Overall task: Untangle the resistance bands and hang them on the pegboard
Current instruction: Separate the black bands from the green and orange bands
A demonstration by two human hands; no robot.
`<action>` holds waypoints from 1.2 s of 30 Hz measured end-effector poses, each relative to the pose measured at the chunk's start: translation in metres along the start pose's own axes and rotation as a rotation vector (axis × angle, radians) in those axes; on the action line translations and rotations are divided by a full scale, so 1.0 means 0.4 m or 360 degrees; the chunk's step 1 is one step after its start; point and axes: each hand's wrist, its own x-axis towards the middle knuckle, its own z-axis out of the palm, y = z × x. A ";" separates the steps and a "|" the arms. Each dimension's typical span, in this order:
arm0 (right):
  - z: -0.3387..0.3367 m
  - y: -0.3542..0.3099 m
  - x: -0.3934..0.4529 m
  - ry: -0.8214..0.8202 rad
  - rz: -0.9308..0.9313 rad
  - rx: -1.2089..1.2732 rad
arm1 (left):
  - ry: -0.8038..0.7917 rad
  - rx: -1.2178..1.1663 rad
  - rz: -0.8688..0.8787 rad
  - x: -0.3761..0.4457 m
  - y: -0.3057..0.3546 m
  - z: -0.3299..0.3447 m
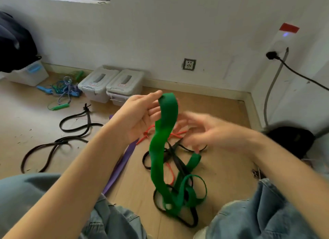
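- Nearest us: knees in blue jeans (263, 219), seated on the wood floor (222, 176).
- Between the knees, the tangle: lower loops of the wide green band (164, 137) lie mixed w/ thin black bands (178, 165) and a thin red band (170, 174) on the floor.
- A purple band (122, 162) lies flat on the floor, running under our left forearm.
- Left hand (140, 114) is raised, palm up, thumb and fingers pinching the top fold of the green band; the band hangs down from there in a twisted strip to the pile.
- Right hand (208, 130) hovers just right of the hanging strip, blurred; fingers look spread and hold nothing we can see.
- Further left on the floor: two black cords (74, 121) in loose loops, apart from the pile.
- Beyond: a heap of jump ropes (64, 89) w/ blue and green handles, next to two grey lidded bins (110, 84) by the wall.
- Far right: a black bag (292, 141) in the corner, wall socket (189, 64), and a white unit (283, 39) w/ a black cable plugged in.
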 end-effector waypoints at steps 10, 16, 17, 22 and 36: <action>0.004 -0.064 0.013 0.0656 -0.0517 -0.0072 | 0.0216 0.1388 0.0508 0.006 -0.022 -0.051; -0.020 -0.060 -0.008 0.0834 -0.0699 0.0759 | -0.0615 0.1573 -0.0313 0.020 -0.205 -0.059; -0.041 -0.046 -0.013 0.0946 -0.0679 0.0940 | -0.0739 0.1520 -0.0356 0.023 -0.221 -0.067; -0.070 0.033 -0.045 0.0627 0.0050 0.0707 | -0.0321 0.0780 -0.0057 0.050 -0.152 -0.051; -0.008 -0.071 0.022 0.0954 -0.0387 0.0908 | -0.0733 0.1111 -0.0126 0.015 -0.112 -0.008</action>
